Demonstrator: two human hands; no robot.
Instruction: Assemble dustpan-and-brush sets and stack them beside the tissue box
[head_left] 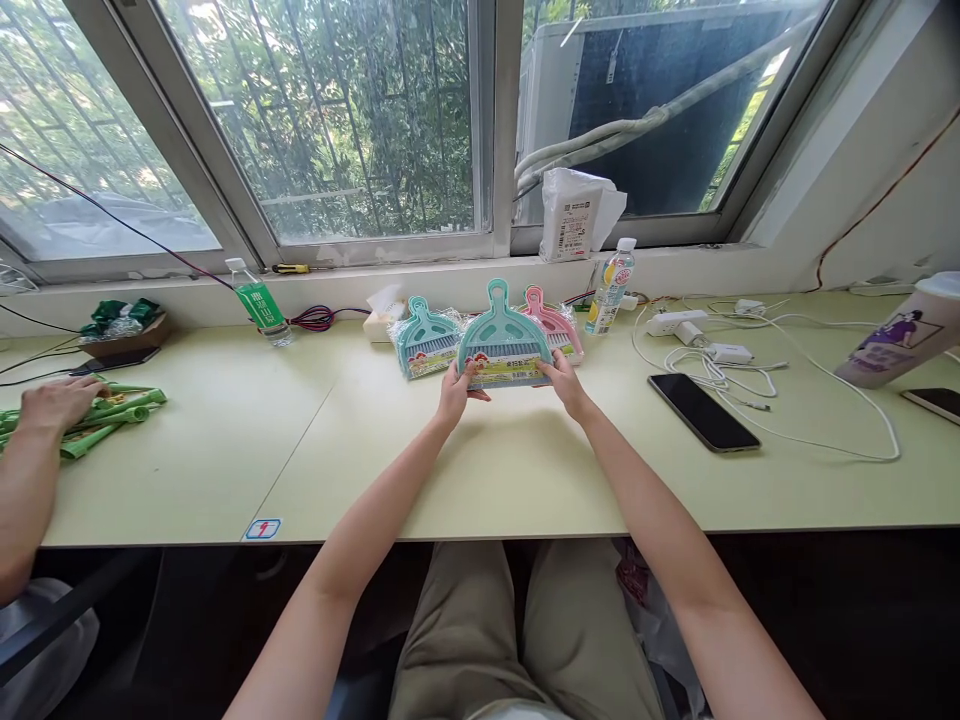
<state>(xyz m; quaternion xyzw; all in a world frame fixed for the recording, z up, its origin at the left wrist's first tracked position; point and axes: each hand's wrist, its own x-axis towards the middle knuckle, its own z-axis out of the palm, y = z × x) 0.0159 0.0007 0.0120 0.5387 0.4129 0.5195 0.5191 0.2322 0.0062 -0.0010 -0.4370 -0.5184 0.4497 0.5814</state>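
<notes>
Between my two hands is a mint-green mini dustpan and brush set (504, 335) with a printed label, raised a little over the desk. My left hand (454, 395) grips its lower left corner, fingers partly behind it. At the lower right corner, my right hand (564, 385) pinches the edge. Behind it on the left lies a second, teal dustpan set (426, 340) in clear wrap. A pink dustpan set (553, 325) lies behind on the right, partly hidden by the one I hold.
A phone (703, 411), white cables (720, 372) and a tilted cup (900, 330) are on the right. Bottles stand at the back: one green-labelled (259, 305), one yellow-labelled (612, 288). At far left, another person's hand (60, 403) rests on green bundled items (124, 412).
</notes>
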